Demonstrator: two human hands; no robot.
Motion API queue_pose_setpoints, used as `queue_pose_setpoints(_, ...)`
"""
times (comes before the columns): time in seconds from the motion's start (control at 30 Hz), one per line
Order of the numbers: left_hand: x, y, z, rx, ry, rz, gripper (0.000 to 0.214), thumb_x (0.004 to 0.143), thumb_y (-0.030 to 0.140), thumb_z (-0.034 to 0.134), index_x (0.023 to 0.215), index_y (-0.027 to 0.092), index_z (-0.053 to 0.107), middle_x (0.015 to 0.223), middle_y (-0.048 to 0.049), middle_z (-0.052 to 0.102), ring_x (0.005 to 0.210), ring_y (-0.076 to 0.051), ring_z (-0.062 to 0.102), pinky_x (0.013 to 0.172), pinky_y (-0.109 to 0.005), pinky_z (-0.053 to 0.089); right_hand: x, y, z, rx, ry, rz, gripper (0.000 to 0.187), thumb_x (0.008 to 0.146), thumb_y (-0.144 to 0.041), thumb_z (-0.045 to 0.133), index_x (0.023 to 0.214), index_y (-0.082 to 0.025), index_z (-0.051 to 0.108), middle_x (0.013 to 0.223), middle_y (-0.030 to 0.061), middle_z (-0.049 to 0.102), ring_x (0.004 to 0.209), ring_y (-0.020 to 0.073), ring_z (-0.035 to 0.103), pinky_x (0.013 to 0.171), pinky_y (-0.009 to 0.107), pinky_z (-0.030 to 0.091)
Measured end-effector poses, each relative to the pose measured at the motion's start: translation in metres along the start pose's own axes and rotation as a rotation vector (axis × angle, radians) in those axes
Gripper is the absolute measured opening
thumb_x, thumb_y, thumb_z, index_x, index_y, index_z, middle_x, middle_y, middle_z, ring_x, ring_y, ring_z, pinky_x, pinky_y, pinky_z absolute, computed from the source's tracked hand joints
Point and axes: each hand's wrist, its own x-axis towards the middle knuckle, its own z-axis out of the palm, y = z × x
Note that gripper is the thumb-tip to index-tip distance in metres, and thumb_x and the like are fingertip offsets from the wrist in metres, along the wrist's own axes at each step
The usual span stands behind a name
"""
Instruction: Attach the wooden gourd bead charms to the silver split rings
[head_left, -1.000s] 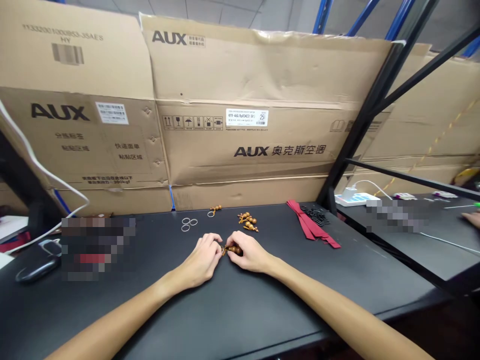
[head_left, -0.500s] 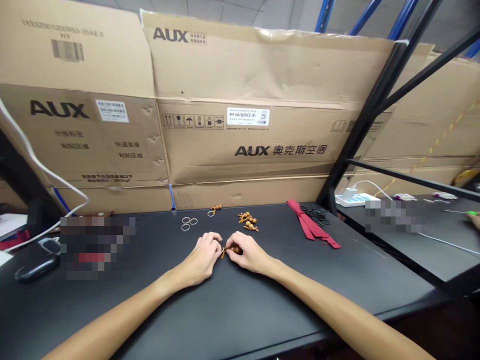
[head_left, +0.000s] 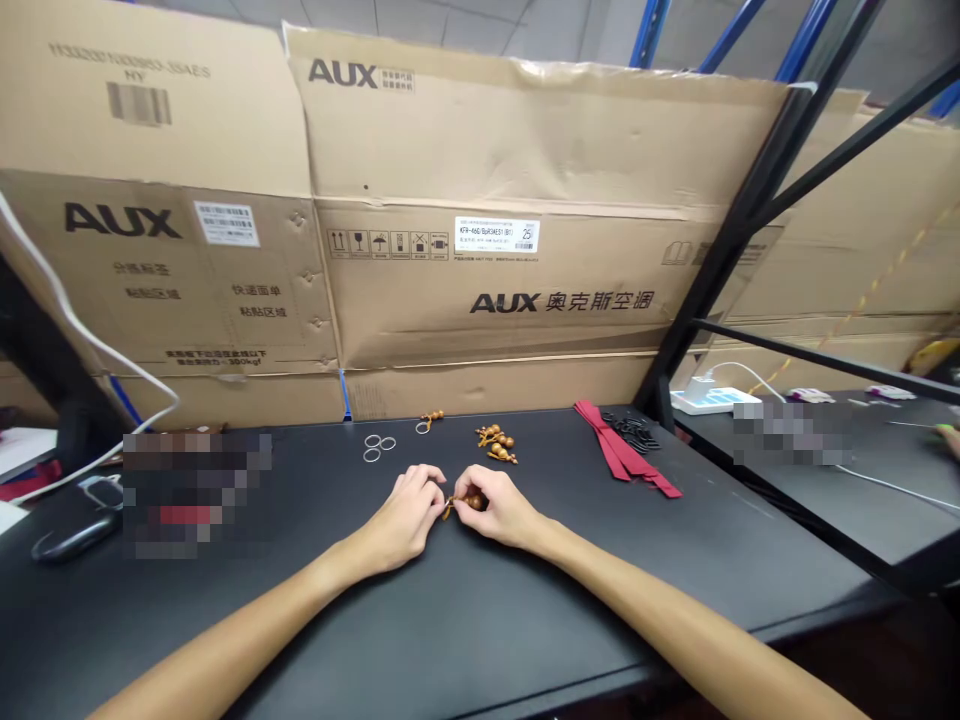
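Note:
On the black tabletop, my right hand [head_left: 491, 505] pinches the cord of a small brown wooden gourd pendant [head_left: 474, 501], whose beads sit partly hidden under the fingers. Close on its left, my left hand [head_left: 409, 515] is closed, thumb and forefinger around a metal key ring of which only a pale sliver shows between the hands. Orange-brown cord ends hang just below that spot. Beyond the hands lie three loose key rings [head_left: 372, 454] and one gourd pendant with a ring attached [head_left: 431, 417]. Several more gourd pendants [head_left: 496, 440] rest in a small group behind my right hand.
Red ribbon strips [head_left: 626, 450] lie at the right beside a pile of black pieces [head_left: 634, 432]. A dark glossy case [head_left: 75, 530] is at the left, near a white cable [head_left: 97, 350]. Cardboard [head_left: 495, 300] walls the back; a black metal post [head_left: 705, 270] stands at the right.
Both hands stay almost in place, with only slight finger movement around the gourd pendant's cord. The view has shifted very slightly.

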Motion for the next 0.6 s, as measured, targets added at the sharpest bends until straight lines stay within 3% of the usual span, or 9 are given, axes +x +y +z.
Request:
queue_pose_setpoints(0.3,-0.0006,-0.0002,0.0011,0.019,0.007,0.013,0.017,0.094,0.013,0.037,0.083,0.019,0.048,0.113,-0.0081,0.05,0.103,-0.022,0.047,0.089,-0.04,0.041,0.0015,0.0006,0.0008,0.09,0.014,0.066,0.007,0.074,-0.014,0.056,0.072,-0.019,0.052,0.063,-0.0043,0.052,0.053,0.0082,0.045,0.052,0.02,0.039)
queue_pose_setpoints(0.6,0.0006,0.0018,-0.0032,-0.023,-0.006,0.009,0.017,0.094,0.015,0.038,0.083,0.02,0.05,0.112,-0.0079,0.051,0.101,-0.022,0.048,0.09,-0.039,0.042,0.0019,0.0078,-0.0012,-0.119,-0.017,-0.056,0.008,0.077,-0.012,0.054,0.079,-0.019,0.055,0.077,0.0005,0.056,0.068,0.0128,0.053,0.065,0.024,0.045)
